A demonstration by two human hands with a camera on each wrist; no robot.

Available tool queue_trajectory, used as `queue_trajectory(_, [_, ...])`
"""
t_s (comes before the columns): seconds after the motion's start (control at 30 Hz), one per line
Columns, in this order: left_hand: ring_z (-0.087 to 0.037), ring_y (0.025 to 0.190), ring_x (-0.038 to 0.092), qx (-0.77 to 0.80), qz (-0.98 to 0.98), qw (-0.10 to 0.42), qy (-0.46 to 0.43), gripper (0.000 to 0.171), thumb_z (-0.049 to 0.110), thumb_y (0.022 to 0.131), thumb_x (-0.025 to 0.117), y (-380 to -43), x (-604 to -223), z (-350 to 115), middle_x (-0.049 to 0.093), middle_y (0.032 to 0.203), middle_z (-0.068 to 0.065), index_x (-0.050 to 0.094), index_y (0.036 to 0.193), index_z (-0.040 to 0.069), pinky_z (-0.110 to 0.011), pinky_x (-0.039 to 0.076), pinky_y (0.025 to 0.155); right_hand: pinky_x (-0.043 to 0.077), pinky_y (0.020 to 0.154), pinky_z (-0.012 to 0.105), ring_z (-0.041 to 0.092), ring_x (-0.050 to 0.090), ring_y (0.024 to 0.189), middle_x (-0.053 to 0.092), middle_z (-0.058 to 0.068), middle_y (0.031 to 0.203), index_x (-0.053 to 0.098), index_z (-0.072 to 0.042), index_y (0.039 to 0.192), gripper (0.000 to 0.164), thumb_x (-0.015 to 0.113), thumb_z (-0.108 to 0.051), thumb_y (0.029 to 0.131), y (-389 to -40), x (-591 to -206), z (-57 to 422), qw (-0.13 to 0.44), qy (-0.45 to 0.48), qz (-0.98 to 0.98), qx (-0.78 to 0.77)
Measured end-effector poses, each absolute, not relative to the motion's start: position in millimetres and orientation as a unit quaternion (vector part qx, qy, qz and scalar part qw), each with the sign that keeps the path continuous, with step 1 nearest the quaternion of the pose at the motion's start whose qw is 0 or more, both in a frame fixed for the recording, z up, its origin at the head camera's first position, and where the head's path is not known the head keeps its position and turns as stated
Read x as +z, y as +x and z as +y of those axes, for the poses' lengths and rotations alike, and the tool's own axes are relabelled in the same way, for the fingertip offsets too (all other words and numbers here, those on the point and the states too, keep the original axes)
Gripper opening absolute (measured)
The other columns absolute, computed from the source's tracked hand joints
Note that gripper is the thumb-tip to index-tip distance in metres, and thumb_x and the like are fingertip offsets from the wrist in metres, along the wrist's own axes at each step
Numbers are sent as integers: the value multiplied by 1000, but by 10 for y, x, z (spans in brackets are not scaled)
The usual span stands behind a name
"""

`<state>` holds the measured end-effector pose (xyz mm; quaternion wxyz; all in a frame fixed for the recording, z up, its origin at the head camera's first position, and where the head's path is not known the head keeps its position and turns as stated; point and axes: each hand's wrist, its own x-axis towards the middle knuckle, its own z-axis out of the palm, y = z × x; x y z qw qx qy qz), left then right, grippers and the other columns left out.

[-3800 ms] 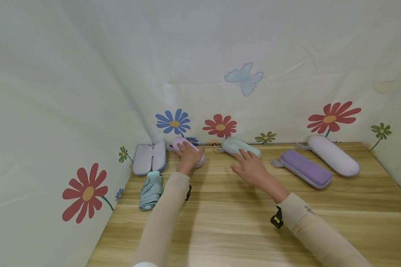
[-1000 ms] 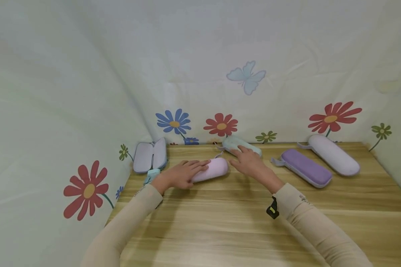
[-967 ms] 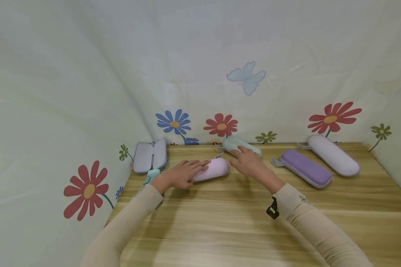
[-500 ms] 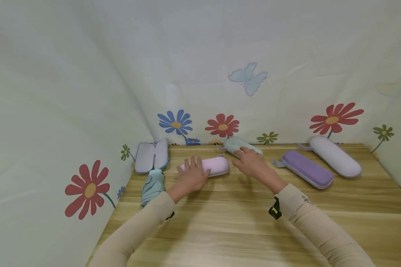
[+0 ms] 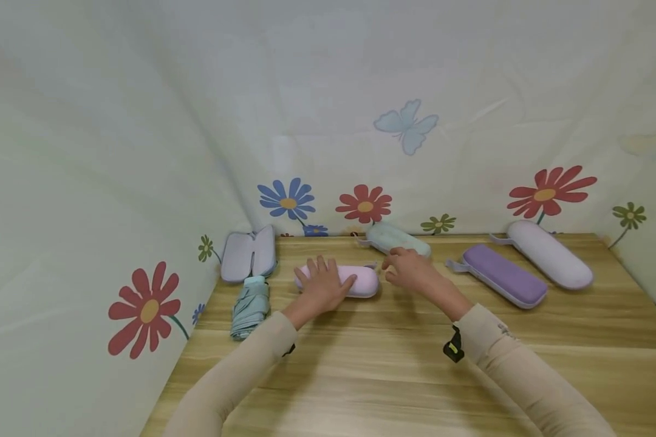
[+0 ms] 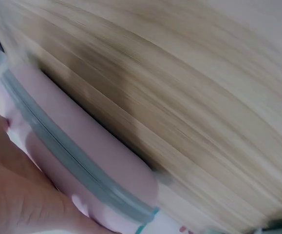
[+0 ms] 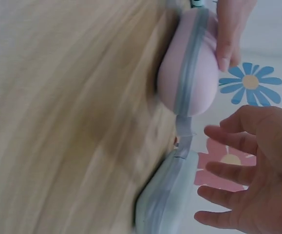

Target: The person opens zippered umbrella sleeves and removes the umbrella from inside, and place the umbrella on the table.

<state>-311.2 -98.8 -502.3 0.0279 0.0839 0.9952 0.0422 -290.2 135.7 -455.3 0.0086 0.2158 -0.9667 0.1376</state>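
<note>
A pink zip case (image 5: 365,281) lies across the table, a zipper band along its side and a strap at its right end. My left hand (image 5: 321,290) holds it from above, fingers spread over the far edge and thumb on the near right part. In the left wrist view the hand covers part of the case. My right hand (image 5: 412,271) hovers just right of the case's strap end, holding nothing. In the right wrist view its loosely bent fingers (image 7: 223,173) are apart from the strap (image 7: 184,139). A pale mint zip case (image 5: 396,238) lies behind it.
At the left, an opened grey-lilac case (image 5: 261,252) stands above a folded mint umbrella (image 5: 250,309). At the right lie a purple case (image 5: 503,276) and a pale lilac case (image 5: 549,255). A flower-printed curtain (image 5: 317,121) encloses the wooden table (image 5: 393,376) at the back and sides.
My left hand has brought the pink case from the back toward the centre and turned it crosswise, shifting its hold. My right hand's fingers have bent and lifted away from the mint case.
</note>
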Motion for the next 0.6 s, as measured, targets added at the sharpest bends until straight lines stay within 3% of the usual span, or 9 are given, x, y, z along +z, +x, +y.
queue_trajectory(0.27, [-46,152,13,33,980,35,191,92,74,99,26,-3119,-5085,-1245,25,163,-22,27,160,5,-76,4,112,44,103,57,46,56,123,65,26,125,80,-10,104,13,71,-14,95,-2944,-4797,1321,60,307,-943,113])
queue_trajectory(0.6, [-40,151,17,8,959,7,282,84,74,100,27,-3098,-5122,-1471,30,161,-14,34,156,12,-74,10,112,41,105,60,48,53,125,62,27,129,80,-9,107,16,72,-10,94,-2966,-4953,1182,101,348,-924,121])
